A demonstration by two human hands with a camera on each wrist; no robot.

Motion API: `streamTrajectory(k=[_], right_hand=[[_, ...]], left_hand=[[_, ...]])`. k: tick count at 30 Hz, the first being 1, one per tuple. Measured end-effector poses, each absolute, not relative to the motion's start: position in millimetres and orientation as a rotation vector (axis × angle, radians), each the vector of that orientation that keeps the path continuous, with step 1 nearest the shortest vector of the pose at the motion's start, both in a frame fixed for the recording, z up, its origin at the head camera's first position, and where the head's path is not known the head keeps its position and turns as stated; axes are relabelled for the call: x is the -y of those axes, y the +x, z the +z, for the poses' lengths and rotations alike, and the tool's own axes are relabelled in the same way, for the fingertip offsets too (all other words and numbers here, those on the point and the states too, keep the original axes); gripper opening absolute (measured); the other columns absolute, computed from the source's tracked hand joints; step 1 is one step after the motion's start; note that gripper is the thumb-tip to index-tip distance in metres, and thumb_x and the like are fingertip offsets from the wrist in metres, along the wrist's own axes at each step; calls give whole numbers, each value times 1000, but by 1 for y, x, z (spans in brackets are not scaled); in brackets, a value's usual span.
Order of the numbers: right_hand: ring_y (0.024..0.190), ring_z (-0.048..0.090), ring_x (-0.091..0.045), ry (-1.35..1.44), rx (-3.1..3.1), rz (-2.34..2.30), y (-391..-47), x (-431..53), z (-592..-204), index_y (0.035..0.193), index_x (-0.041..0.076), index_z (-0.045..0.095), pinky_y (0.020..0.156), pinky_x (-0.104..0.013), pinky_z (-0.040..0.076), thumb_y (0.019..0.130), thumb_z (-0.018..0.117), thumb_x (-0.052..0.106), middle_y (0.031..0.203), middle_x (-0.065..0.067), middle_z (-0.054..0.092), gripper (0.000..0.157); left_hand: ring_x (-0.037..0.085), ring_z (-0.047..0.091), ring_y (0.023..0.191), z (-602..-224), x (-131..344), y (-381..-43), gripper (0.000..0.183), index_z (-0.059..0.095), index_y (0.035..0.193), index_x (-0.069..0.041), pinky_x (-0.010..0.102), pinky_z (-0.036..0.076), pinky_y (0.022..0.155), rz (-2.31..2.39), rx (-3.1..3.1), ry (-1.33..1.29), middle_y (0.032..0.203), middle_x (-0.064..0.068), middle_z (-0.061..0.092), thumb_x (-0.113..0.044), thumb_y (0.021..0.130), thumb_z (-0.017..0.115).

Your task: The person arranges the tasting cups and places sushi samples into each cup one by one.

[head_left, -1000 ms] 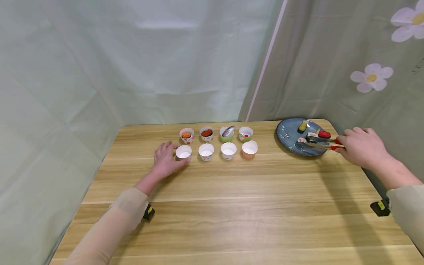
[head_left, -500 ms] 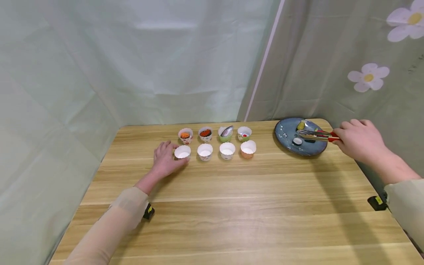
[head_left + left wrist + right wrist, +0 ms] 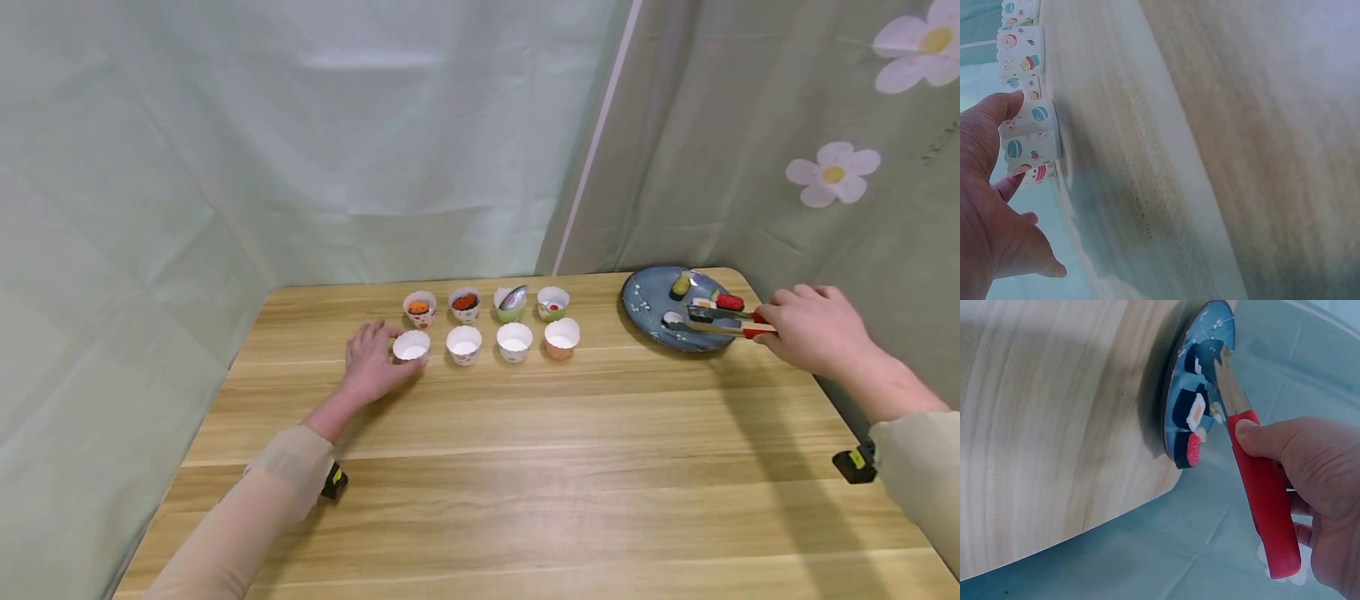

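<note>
With thumb and fingers at its sides, my left hand (image 3: 372,364) holds the leftmost front paper baking cup (image 3: 412,344); the left wrist view shows macaron prints on this cup (image 3: 1032,140). My right hand (image 3: 813,329) grips red-handled tongs (image 3: 1266,500), whose arms are spread over a blue plate (image 3: 637,307). One tong tip lies beside a small white-topped roll (image 3: 672,317). The other is close to a white piece with an orange centre (image 3: 1196,411). A red-topped sushi piece (image 3: 729,302) and a yellow-green-topped one (image 3: 681,287) also sit on the plate.
Paper cups stand in two rows. In the back row are an orange-topped piece (image 3: 418,307), a red-topped piece (image 3: 466,302), a silvery fish-like piece (image 3: 513,297) and a cup with a red spot inside (image 3: 553,303). Curtains (image 3: 420,167) hang behind the wooden table (image 3: 525,483).
The tong arms came together half a second ago and are spread again now, with the tips lower by the white-topped roll. My left hand stays at the same cup.
</note>
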State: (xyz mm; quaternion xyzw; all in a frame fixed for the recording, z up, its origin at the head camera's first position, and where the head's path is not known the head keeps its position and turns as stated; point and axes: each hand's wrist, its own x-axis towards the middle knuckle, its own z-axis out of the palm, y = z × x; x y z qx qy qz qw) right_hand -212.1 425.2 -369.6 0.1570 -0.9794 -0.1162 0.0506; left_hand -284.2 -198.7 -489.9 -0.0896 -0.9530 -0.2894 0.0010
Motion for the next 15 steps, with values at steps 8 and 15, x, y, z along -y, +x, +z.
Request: streamTrajectory(k=[8, 15], right_hand=[[81, 54, -35, 458, 3013, -321, -216, -428, -377, 94, 2, 72, 75, -58, 42, 84, 83, 26, 81, -7, 56, 29], [76, 54, -33, 453, 3034, -301, -220, -428, -381, 94, 3, 72, 71, -56, 42, 87, 81, 28, 79, -6, 56, 28]], left_hand=[[49, 9, 151, -491, 200, -284, 74, 51, 137, 0, 64, 1, 119, -893, 2997, -279, 163, 30, 20, -47, 87, 78], [50, 10, 150, -492, 201, -284, 77, 50, 139, 1, 63, 1, 120, -889, 3002, -276, 162, 31, 20, -48, 87, 78]])
